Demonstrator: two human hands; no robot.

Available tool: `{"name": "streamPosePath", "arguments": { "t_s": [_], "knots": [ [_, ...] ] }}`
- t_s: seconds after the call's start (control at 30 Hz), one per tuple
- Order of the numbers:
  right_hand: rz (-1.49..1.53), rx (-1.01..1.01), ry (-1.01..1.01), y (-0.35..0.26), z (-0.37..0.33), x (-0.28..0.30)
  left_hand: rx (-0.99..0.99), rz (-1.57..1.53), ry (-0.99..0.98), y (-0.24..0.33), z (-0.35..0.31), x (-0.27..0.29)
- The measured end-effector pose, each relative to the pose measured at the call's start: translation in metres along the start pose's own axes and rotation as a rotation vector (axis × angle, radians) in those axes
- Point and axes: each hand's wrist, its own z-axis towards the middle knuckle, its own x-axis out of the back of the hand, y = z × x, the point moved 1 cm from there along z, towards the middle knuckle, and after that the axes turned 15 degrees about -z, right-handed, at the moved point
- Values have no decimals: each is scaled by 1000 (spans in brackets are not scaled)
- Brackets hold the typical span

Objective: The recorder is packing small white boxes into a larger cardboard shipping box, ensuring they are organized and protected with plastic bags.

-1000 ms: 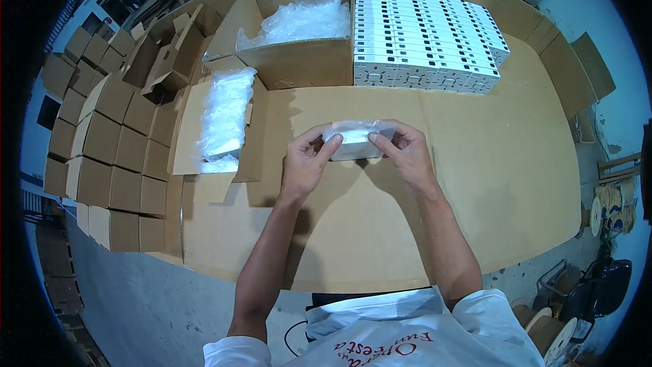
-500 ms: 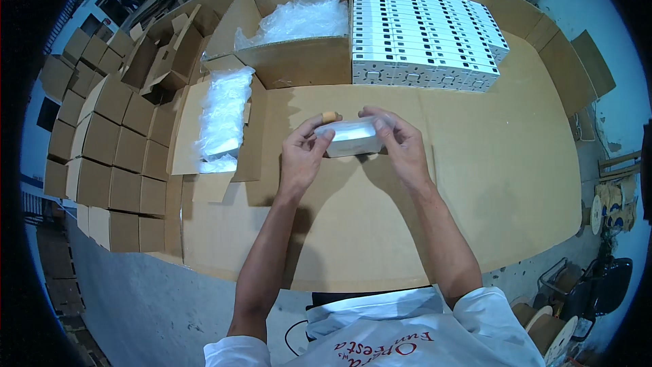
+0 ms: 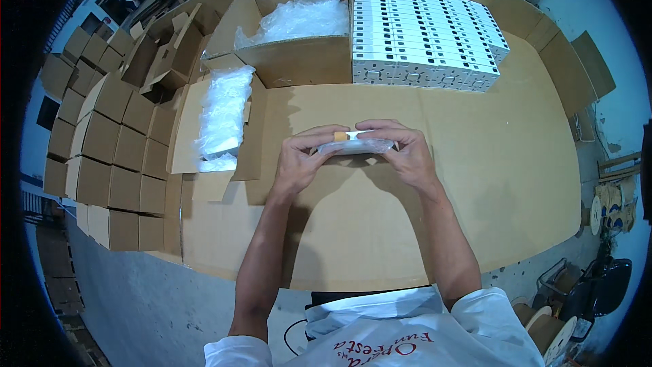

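A small white box in clear plastic wrap is held between my two hands above the cardboard table surface. My left hand grips its left end, with an orange band around one finger. At the right end, my right hand has its fingers over the far side and the thumb at the near side. The fingers cover much of the box. To the left, an open carton holds a row of similar plastic-wrapped things.
A large carton with clear plastic bags stands at the back. Right of it are stacked white boxes in rows. Brown cartons are piled at the left. A raised cardboard wall edges the table at the right.
The wrapped box has tilted, so a narrower side now shows. My fingers have moved over its far edge, and both hands have come slightly nearer to me.
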Motion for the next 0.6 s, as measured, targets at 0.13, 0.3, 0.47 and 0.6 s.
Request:
{"name": "streamPosePath", "arguments": {
  "t_s": [0.13, 0.3, 0.47, 0.6],
  "knots": [
    [-331, 351, -52, -7, -3, 10, -84, 145, -150, 9, -2, 6],
    [-554, 357, 37, -16, -11, 1, -277, 233, -160, -1, -3, 10],
    [-537, 329, -11, -11, -10, 3, -276, 324, -175, -2, -4, 8],
    [-488, 325, -42, -9, -6, 4, -212, 271, -159, -3, -3, 10]
  ]
}}
